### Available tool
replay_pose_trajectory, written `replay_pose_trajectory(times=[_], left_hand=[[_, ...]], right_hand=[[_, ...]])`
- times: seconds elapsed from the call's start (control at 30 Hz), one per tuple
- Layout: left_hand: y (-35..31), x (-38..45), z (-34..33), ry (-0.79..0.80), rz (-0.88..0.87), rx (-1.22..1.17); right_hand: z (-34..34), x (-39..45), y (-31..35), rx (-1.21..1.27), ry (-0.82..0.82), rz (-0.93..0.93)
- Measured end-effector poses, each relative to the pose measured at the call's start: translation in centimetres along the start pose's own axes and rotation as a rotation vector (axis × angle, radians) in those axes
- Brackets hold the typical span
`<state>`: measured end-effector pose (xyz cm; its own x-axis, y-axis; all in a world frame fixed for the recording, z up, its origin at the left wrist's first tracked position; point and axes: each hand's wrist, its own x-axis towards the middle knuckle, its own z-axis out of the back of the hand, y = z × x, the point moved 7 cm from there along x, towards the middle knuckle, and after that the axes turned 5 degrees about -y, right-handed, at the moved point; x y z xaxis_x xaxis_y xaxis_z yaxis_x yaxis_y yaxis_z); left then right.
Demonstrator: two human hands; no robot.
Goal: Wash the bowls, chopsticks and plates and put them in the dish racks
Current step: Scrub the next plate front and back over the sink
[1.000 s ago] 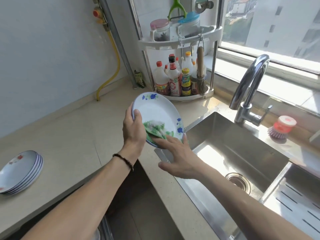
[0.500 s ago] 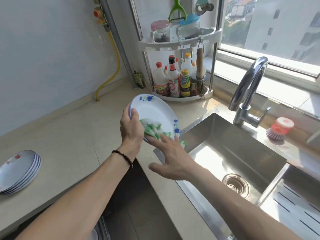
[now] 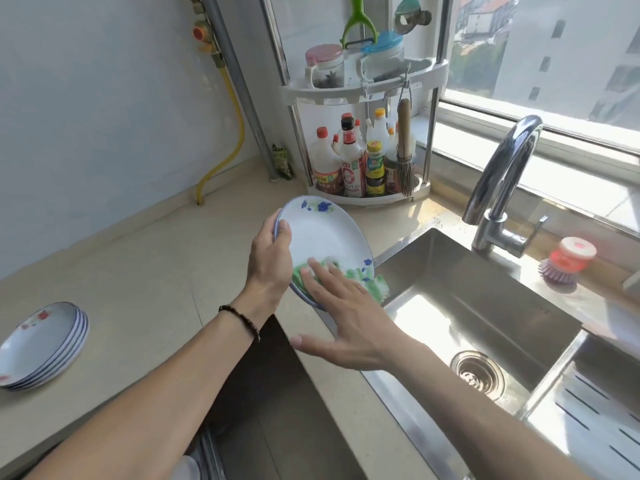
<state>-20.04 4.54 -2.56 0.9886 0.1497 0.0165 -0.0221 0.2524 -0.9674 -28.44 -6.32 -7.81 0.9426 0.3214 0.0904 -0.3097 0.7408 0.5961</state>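
A white plate (image 3: 322,237) with blue flowers on its rim is tilted up over the counter edge, left of the sink. My left hand (image 3: 272,263) grips its left rim, thumb on the face. My right hand (image 3: 346,313) presses a green and white cloth (image 3: 375,285) flat against the plate's lower face with straight, spread fingers. A stack of several plates (image 3: 41,344) with red flowers lies on the counter at the far left.
The steel sink (image 3: 464,292) with its drain (image 3: 479,374) lies to the right, a tall tap (image 3: 498,188) behind it. A red dish brush (image 3: 568,261) stands on the ledge. A corner rack (image 3: 367,133) holds bottles. A slotted steel tray (image 3: 595,427) sits at the lower right.
My right hand has wiped the cloth down and leftwards over the plate's lower face. My left hand has tilted the plate slightly and its thumb now shows on the rim.
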Motion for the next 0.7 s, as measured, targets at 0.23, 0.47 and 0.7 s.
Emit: replay_pose_trajectory(times=[0.23,0.47,0.7], left_hand=[[0.4,-0.1,0.1,-0.082,0.027,-0.044],[0.1,0.1,-0.3,-0.072,-0.007,-0.017],[0.3,0.2,-0.2,-0.052,0.017,-0.011]], right_hand=[[0.1,0.3,-0.8,-0.029,-0.047,0.025],[0.7,0.4,-3.2,-0.083,-0.05,-0.017],[1.6,0.0,-4.1,-0.117,-0.104,-0.076]])
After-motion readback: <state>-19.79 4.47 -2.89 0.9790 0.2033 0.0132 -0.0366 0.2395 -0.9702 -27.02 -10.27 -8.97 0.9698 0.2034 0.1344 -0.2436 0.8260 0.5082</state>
